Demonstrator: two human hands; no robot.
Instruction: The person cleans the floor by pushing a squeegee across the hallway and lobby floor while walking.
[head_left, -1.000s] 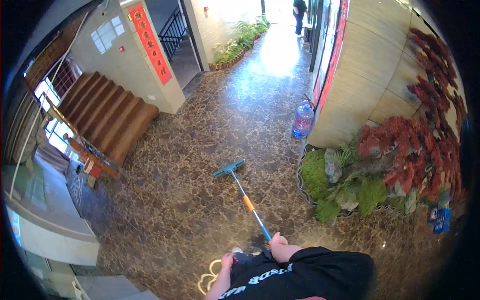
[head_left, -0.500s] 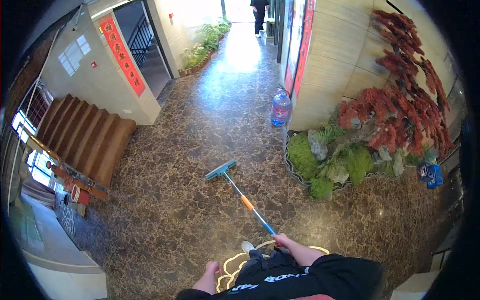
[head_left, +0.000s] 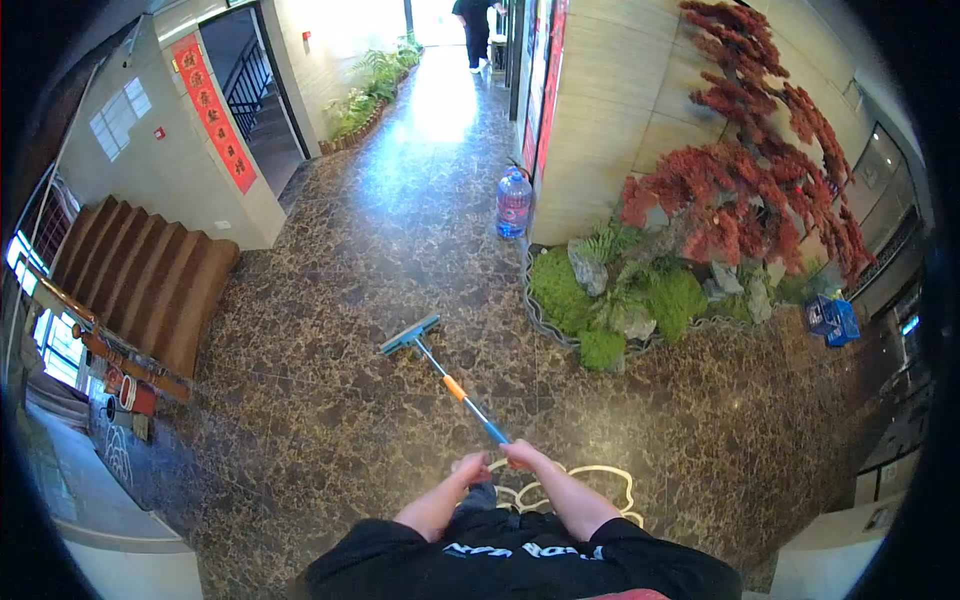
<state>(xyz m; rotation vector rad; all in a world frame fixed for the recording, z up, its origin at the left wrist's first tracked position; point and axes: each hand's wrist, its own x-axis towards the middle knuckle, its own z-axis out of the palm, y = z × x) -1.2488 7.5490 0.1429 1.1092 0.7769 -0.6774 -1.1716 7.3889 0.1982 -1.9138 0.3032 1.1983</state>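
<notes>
Brown marbled floor (head_left: 300, 330) everywhere in here, super shiny where daylight (head_left: 435, 115) hits it down the far end. Brown stairs (head_left: 140, 280) climb on the left near a bright window (head_left: 60, 345), a red banner (head_left: 214, 115) runs down beside an open doorway (head_left: 250, 90), and the tan wall (head_left: 605, 130) opposite has big panels.

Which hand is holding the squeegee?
The right hand, closed around the squeegee's blue handle; the left hand is beside it, not visibly gripping.

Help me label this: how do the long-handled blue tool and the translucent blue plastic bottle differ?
The long-handled blue tool is thin and slanted; the translucent blue plastic bottle is stout and upright. The tool is in the right hand; the bottle stands untouched. Both show blue.
</notes>
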